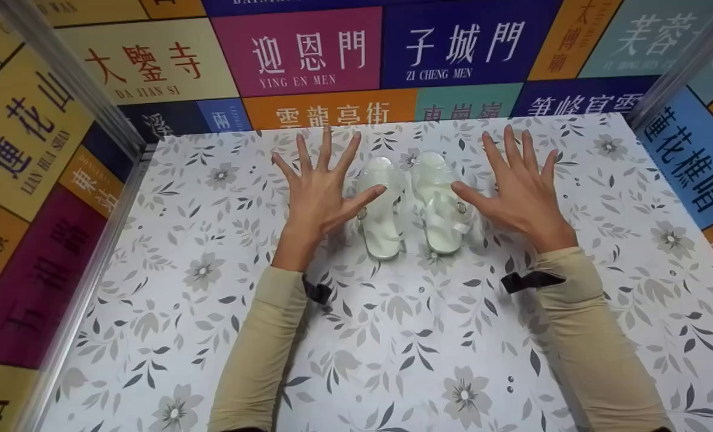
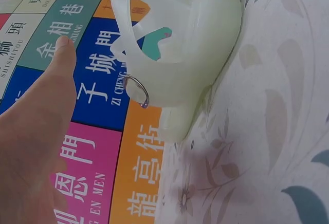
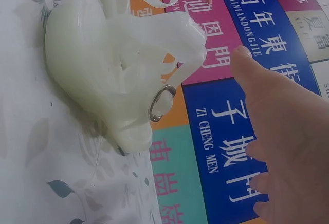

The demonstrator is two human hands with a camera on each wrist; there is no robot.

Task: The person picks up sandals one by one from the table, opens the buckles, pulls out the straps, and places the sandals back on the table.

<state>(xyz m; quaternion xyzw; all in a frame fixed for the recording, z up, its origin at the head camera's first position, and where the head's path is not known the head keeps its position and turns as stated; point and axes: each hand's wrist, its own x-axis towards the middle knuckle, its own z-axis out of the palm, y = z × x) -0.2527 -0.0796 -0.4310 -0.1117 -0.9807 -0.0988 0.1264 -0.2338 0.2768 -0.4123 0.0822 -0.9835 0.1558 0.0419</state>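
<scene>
sandals [image 1: 413, 204] side by side on table [image 1: 392, 348], between left hand [image 1: 320, 192] and right hand [image 1: 521, 192]

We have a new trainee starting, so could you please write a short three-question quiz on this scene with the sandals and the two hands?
1. True or false: the left hand grips a sandal.
2. How many translucent sandals lie on the floral table?
3. Each sandal's strap carries: A) a metal ring, B) a red bow, C) a zip.

Key
1. False: both it and the right hand are spread open.
2. Two: the left sandal and the right sandal.
3. A: the metal ring.
</scene>
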